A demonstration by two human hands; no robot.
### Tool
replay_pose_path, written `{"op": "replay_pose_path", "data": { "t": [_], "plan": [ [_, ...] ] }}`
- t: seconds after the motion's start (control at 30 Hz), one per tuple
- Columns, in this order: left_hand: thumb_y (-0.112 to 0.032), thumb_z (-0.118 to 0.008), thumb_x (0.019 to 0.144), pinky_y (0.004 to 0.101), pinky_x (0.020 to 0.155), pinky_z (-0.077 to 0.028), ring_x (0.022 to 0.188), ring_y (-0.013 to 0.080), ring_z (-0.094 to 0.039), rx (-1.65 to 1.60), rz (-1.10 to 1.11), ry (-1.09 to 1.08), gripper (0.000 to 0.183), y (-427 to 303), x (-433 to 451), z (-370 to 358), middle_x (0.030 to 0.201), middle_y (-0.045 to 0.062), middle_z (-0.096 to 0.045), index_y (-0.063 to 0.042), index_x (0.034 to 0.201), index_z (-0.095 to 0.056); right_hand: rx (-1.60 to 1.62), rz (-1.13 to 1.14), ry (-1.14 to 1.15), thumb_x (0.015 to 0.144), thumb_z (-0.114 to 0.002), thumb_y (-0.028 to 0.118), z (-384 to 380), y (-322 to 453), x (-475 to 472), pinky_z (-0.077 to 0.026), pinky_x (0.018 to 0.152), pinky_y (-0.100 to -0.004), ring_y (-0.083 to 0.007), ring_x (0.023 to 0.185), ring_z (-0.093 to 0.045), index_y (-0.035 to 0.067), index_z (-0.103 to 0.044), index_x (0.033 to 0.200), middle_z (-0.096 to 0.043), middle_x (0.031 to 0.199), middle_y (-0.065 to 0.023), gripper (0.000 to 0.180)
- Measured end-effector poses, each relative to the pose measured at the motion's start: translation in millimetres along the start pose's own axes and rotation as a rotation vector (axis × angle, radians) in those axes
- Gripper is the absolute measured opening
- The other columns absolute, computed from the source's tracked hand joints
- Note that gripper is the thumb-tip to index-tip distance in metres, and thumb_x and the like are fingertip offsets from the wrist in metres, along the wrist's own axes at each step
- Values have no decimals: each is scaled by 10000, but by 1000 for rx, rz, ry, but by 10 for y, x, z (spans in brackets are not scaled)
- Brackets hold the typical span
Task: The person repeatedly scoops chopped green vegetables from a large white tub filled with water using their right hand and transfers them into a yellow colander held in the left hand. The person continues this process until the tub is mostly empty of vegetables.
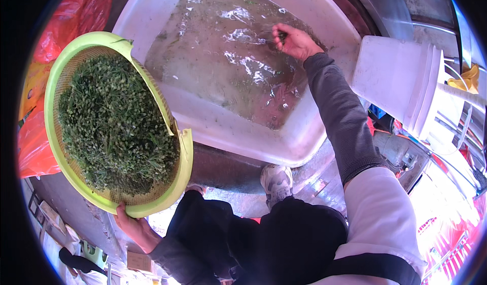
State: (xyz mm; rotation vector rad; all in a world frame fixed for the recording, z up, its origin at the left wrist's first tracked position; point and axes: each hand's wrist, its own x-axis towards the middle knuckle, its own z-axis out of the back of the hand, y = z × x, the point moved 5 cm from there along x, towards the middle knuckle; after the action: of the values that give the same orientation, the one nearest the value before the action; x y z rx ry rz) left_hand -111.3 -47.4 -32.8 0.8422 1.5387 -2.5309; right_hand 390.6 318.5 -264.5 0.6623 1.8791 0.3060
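My left hand [131, 224] grips the near rim of a yellow-green plastic mesh basket [53, 140], whose rim is broken on the right side. A heap of small green flower buds or seed heads with short stems [118, 125] fills much of it. The basket sits tilted at the left, beside a large white plastic tub [228, 134]. Murky water [213, 72] in the tub carries floating bits and bright ripples. Over the tub's right part, my right hand [295, 41] is cupped, palm up, with a few dark green plant bits [282, 36] in its curled fingers.
A white bucket [392, 81] stands against the tub's right side, with a yellow object [470, 79] past it. Red plastic bags [76, 18] lie beyond the basket at the left. My shoe [277, 184] is below the tub's near edge. A cardboard box [139, 261] is at lower left.
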Motion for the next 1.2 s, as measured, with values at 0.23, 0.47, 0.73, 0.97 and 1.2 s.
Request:
{"op": "replay_pose_path", "data": {
  "t": [0.23, 0.47, 0.73, 0.97, 1.2],
  "plan": [
    [-107, -552, 846, 366, 849, -523, 1019, 260, -590, -14, 15, 2, 472, -17, -82, -101, 1187, 159, -556, 41, 1287, -474, 15, 152, -278, 997, -409, 136, 79, 324, 267, -521, 600, -307, -181, 694, -556, 10, -559, 981, -541, 816, -67, 196],
    [-87, -552, 832, 363, 846, -523, 997, 251, -596, -86, 23, 42, 482, 35, -13, -78, 1157, 152, -574, 39, 1290, -473, 137, 315, -350, 921, -475, 97, -49, 605, 1138, -513, 752, -497, -300, 861, -580, -3, -556, 1055, -564, 1053, -119, 187],
    [-94, -542, 847, 348, 805, -550, 985, 243, -608, -57, 46, 39, 476, 77, 57, 75, 1150, 152, -580, 28, 1301, -469, -222, 82, 151, 934, -607, 211, -1890, 146, 1472, -466, 508, -286, -135, 671, -549, 44, -591, 978, -573, 775, -26, 173],
    [-64, -548, 849, 353, 810, -554, 972, 240, -612, -84, 33, 68, 450, 37, 14, 16, 1141, 151, -590, 23, 1287, -486, -578, 378, -167, 925, -567, 131, -1980, 181, 1418, -452, 503, -260, -126, 629, -555, 10, -625, 939, -599, 771, -26, 135],
    [-62, -552, 849, 357, 830, -542, 987, 240, -606, -70, 32, 24, 450, 28, 17, 15, 1148, 152, -590, 22, 1287, -490, -1328, 752, -109, 830, -640, 350, -2568, -42, 1441, -550, 715, -390, -300, 742, -643, 93, -663, 1025, -654, 842, -135, 323]
  ]
}}
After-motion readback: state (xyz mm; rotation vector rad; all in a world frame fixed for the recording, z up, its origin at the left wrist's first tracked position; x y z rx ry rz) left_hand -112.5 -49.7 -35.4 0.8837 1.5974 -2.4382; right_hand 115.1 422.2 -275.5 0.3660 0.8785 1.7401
